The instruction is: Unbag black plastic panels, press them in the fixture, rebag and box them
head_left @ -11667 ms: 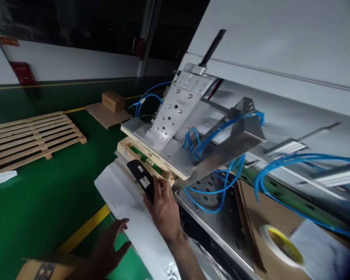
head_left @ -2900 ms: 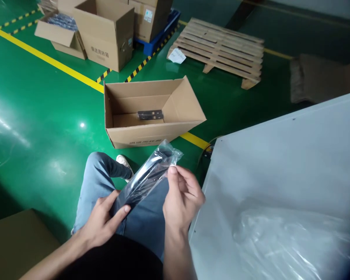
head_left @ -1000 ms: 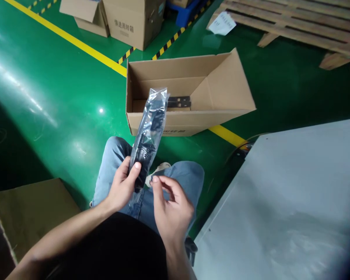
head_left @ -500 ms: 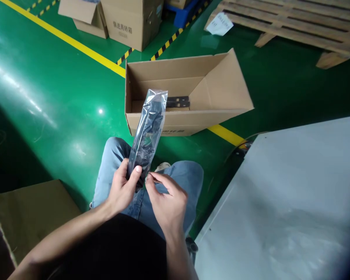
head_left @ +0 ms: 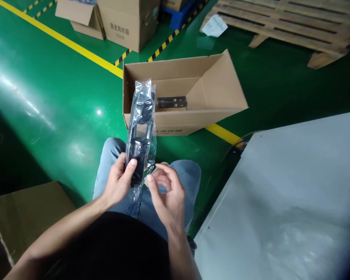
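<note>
At upper centre, the open carton holds dark parts; nearer, a clear bag encloses a black part. My left hand pinches its lower end; my right hand, fingers curled, is beside it.

Dark Chinese print on the front of the tall carton reads 俱进周转箱, about midway between its side edges; the smaller line under it is too small to read. Similar print runs along the open box's front, near the bottom edge (周转箱 is legible, while the bag covers the start). The white sheet at the pallet's near left corner bears dark writing, too small to read. A pale label on the tall carton's right side is also unreadable.
</note>
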`<state>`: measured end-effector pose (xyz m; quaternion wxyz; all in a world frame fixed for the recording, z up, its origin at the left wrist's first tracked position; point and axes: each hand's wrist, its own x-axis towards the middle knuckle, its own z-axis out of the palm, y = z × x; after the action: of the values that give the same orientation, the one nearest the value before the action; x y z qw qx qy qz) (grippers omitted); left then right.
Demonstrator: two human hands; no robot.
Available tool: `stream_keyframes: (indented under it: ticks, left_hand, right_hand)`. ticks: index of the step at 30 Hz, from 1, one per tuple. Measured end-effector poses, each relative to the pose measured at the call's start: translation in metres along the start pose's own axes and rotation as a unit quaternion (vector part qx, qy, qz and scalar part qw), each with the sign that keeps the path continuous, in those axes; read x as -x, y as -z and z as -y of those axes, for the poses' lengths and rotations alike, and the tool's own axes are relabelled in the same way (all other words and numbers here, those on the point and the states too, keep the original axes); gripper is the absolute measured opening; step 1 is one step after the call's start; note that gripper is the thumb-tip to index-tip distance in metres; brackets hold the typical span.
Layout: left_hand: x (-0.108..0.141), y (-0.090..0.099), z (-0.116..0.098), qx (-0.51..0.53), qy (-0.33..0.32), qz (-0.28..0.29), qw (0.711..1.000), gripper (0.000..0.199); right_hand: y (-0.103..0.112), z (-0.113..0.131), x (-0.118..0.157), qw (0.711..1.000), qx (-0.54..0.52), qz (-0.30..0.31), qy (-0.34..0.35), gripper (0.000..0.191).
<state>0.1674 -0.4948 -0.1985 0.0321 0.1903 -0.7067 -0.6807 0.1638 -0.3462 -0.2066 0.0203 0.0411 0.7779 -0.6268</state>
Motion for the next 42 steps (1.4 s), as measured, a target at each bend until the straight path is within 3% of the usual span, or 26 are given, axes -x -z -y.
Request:
stream_keyframes:
  ticks: [6, 9, 13, 17, 19, 24, 30, 34, 37, 42]
  left_hand:
    - [0.006, 0.000, 0.006, -0.122, -0.097, -0.030, 0.987, 0.037]
    - [0.004, 0.003, 0.004, -0.147, -0.103, -0.025, 0.983, 0.036]
    - [-0.006, 0.003, 0.001, -0.014, 0.002, 0.005, 1.000, 0.047]
    - [-0.015, -0.001, 0.003, 0.157, 0.126, 0.037, 0.979, 0.059]
    - [-0.015, -0.002, 0.002, 0.131, 0.100, 0.019, 0.986, 0.057]
    - [-0.007, 0.000, -0.001, -0.041, -0.069, -0.034, 0.996, 0.046]
    - [-0.001, 0.001, 0.004, -0.085, -0.102, -0.066, 0.989, 0.039]
    - [-0.002, 0.003, 0.002, -0.082, -0.080, -0.054, 0.992, 0.039]
    - [-0.007, 0.002, 0.003, -0.008, -0.022, -0.048, 0.999, 0.046]
    - [-0.014, 0.003, 0.011, 0.150, 0.098, 0.000, 0.984, 0.056]
  right_hand:
    - [-0.007, -0.004, 0.003, 0.998, 0.033, 0.049, -0.024, 0.008]
    - [-0.001, -0.003, -0.002, 0.994, 0.019, 0.092, -0.061, 0.008]
    - [0.018, 0.000, -0.013, 0.986, -0.023, 0.130, -0.105, 0.012]
    - [0.030, 0.006, -0.021, 0.981, -0.047, 0.160, -0.097, 0.019]
    - [0.029, 0.008, -0.022, 0.983, -0.048, 0.151, -0.091, 0.021]
    - [0.011, 0.003, -0.013, 0.983, -0.086, 0.129, -0.098, 0.044]
    - [-0.003, -0.020, -0.002, 0.975, -0.127, 0.121, -0.139, 0.036]
    - [0.005, -0.025, -0.003, 0.989, -0.048, 0.124, -0.066, 0.031]
    - [0.019, -0.021, -0.010, 0.988, 0.007, 0.156, -0.003, 0.027]
    - [0.043, -0.011, -0.022, 0.967, -0.008, 0.253, -0.017, 0.028]
